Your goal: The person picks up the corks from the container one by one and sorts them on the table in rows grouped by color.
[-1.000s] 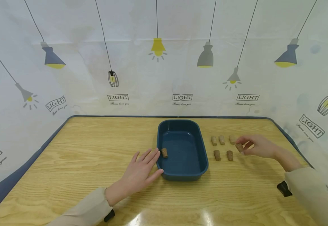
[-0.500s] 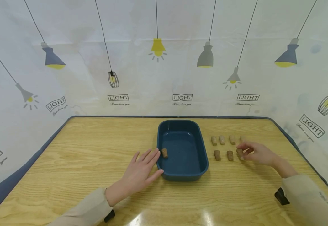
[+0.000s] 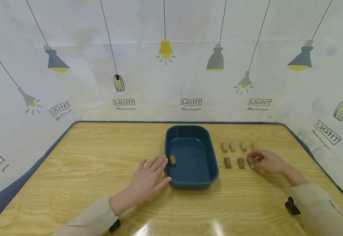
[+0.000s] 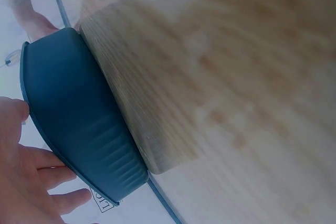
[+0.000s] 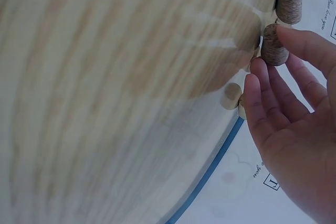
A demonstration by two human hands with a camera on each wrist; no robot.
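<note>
My right hand [image 3: 268,161] pinches a tapered cork stopper [image 5: 274,51] between thumb and fingers at the right end of the front row. Beside it in that row stand two more corks, one of them the near cork [image 3: 241,163]. A back row of several paler corks [image 3: 232,146] lies behind, its rightmost cork [image 3: 254,145] partly covered by the hand. With fingers spread and straight, my left hand [image 3: 145,182] rests against the left rim of a dark blue rectangular tub [image 3: 193,185]. Inside the tub, near its left wall, is a single cork [image 3: 172,160].
The wooden table [image 3: 86,157] has a dark blue edge and stands against a white backdrop [image 3: 148,82] printed with lamps. The tub sits just left of the cork rows. A black wrist strap piece [image 3: 292,206] hangs below the right sleeve.
My right hand has lowered slightly toward me with the cork, bringing it level with the front row. The rightmost back cork has come into sight. My left hand stays still.
</note>
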